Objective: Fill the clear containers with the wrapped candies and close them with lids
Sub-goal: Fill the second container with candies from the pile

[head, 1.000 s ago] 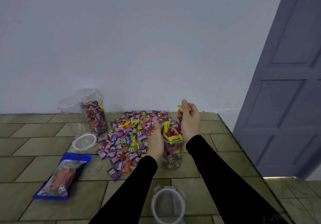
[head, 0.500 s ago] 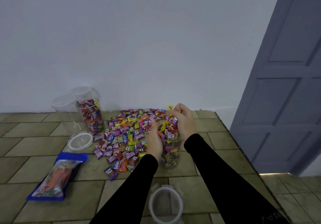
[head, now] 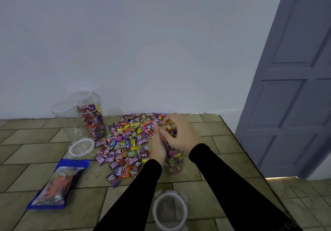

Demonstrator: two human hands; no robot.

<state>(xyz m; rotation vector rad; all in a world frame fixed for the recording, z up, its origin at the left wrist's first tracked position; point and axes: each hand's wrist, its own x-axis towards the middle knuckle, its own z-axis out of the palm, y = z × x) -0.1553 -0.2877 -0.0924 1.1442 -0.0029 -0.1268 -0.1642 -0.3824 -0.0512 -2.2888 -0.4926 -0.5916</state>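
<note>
A: Clear plastic container [head: 174,160] stands on the tiled floor [head: 211,144], right of the candy pile [head: 130,141], part full. Right hand [head: 180,134]?

B: Lower than a second ago, now over the container mouth, fingers curled round a few candies, a yellow one [head: 169,124] showing.

A: Left hand [head: 157,146]?

B: Same place, wrapped round the container's left side.

A: Lids?

B: Nearest lid [head: 170,211] lies unmoved by the sleeves, another [head: 81,147] beside the filled container [head: 92,121]. Blue candy bag [head: 59,182] sits left.
</note>
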